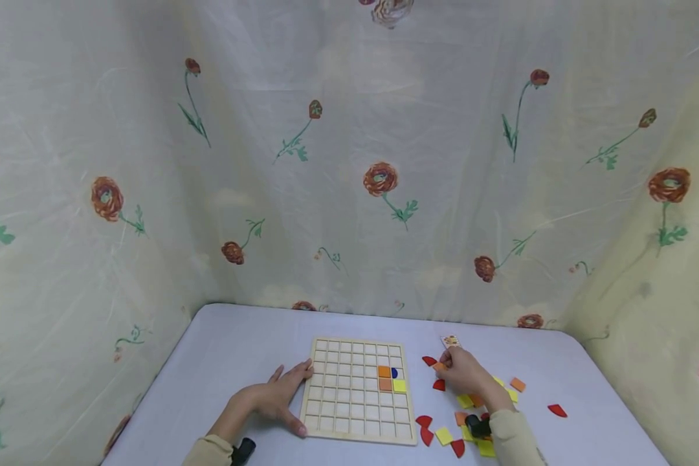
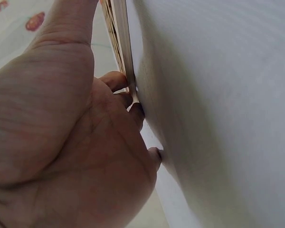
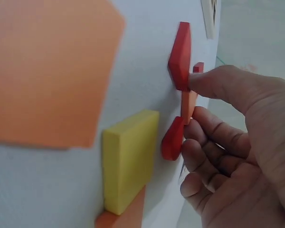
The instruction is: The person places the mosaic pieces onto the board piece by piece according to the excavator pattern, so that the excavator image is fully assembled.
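Nearest, loose yellow, orange and red pieces [image 1: 444, 436] lie scattered on the desk [image 1: 244, 343]. The left hand [image 1: 274, 396], fingers spread, touches the left edge of the wooden grid board [image 1: 343, 409] (coloured pieces [image 1: 385, 384] sit in its right-hand cells). Farther off, the right hand [image 1: 466, 372] pinches an orange tile [image 1: 439, 366] near a small card [image 1: 451, 340]; behind hangs a flowered curtain [image 1: 279, 194].

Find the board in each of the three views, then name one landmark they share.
Head: bottom centre, the whole board lying beside the left hand.
Left wrist: only its edge, a thin strip at the top, left of centre.
Right wrist: only a small piece, at the top, right of centre.
Shared landmark: the white table.
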A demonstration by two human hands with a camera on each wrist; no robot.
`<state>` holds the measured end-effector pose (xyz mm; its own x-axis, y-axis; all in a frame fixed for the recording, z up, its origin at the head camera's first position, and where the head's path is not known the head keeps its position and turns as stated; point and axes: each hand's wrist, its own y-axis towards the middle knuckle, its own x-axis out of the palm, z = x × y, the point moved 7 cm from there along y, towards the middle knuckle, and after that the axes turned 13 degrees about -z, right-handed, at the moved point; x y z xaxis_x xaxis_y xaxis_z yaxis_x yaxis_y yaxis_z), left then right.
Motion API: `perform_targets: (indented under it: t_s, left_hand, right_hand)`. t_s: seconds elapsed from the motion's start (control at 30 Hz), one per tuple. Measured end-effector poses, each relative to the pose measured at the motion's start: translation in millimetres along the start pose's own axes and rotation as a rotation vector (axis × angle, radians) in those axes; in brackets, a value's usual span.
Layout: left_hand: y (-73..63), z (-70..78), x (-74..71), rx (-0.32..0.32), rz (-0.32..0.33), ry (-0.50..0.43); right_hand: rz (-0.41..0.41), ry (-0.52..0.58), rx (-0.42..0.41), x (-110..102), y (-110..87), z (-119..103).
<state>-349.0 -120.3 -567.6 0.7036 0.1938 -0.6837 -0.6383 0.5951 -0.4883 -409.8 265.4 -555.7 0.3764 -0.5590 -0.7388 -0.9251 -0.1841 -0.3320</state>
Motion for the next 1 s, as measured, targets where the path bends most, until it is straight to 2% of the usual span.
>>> perform_targets:
  t_s: [0.23,0.4,0.53,0.7,0.9,1.0]
  left_hand:
    - [6.2,-6.0,0.0,-0.012,0.010,-0.004]
    - [3.3,-3.0,-0.2,-0.015,0.003,0.000]
    - [1.2,-1.0,0.6,-0.017,0.006,0.007]
    - [0.6,0.4,0.7,-0.005,0.015,0.004]
    - [1.7,-1.8,0.4,-0.004,0.013,-0.008]
    - [3.4,-3.8,1.1,0.001,0.015,-0.019]
  right_hand:
    - [0.021,0.013,0.001,1,3.9,6]
    - [0.030,0.027,-0.028,4,-0.6,-13]
    - [0.029,0.025,-0.130,14,-2.3,-42]
    - [-0.042,0.001,-0.277,38,-0.8,-79]
    - [-0.153,-0.039,-0.413,67,-0.2,-107]
    - [-0.187,-0.062,-0.453,76,-0.2,-116]
